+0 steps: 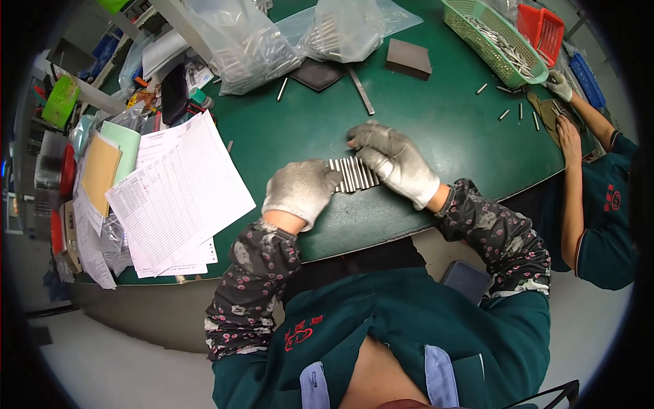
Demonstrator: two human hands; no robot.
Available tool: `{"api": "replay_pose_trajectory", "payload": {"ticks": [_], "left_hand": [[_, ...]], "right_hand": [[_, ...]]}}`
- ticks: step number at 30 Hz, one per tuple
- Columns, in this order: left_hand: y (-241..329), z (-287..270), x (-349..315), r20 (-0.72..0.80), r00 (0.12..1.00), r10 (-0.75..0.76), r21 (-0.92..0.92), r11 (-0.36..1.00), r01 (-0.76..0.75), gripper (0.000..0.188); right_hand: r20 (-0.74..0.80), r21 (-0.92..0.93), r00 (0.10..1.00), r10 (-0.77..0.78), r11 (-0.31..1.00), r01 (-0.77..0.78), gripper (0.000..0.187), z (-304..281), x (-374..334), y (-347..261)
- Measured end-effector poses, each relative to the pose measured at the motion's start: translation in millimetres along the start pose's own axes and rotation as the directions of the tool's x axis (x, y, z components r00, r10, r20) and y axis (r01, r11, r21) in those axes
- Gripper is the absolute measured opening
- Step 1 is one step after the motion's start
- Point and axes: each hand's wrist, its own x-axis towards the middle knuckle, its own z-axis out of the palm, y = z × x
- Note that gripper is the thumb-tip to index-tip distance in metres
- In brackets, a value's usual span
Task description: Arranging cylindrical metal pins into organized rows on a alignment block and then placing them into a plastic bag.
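Note:
A row of short, shiny metal pins [354, 174] lies side by side on the green table, between my two gloved hands. At the row's left end is my left hand [300, 189], its fingers curled and its thumb side pressed to the pins. My right hand [400, 161] closes over the right end, with bent fingers covering the last pins. Both hands wear greyish-white work gloves, and a fingertip of the right one shows bare. How many pins lie under the fingers is hidden.
Beyond my hands lie a grey block [409, 58], a flat metal bar [362, 90] and a dark plate [318, 73]. Bags of pins [248, 51] stand behind. Printed sheets [180, 194] cover the left. At right, a co-worker's hand [569, 140] is near a green basket [494, 44] and loose pins.

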Motion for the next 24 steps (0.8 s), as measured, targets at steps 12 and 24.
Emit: {"api": "replay_pose_trajectory", "payload": {"ticks": [12, 24], "left_hand": [[-23.7, 3.3, -37.5, 0.033, 0.989, 0.143, -0.623, 0.777, -0.091, 0.026], [7.7, 107.4, -108.1, 0.056, 0.862, 0.504, -0.588, -0.681, 0.436, 0.076]], "right_hand": [[0.068, -0.186, 0.997, -0.033, 0.981, 0.045, 0.008, 16.7, 5.2, -10.7], [0.234, 0.083, 0.960, -0.156, 0.987, 0.140, 0.013, 44.8, -46.8, -62.7]]}}
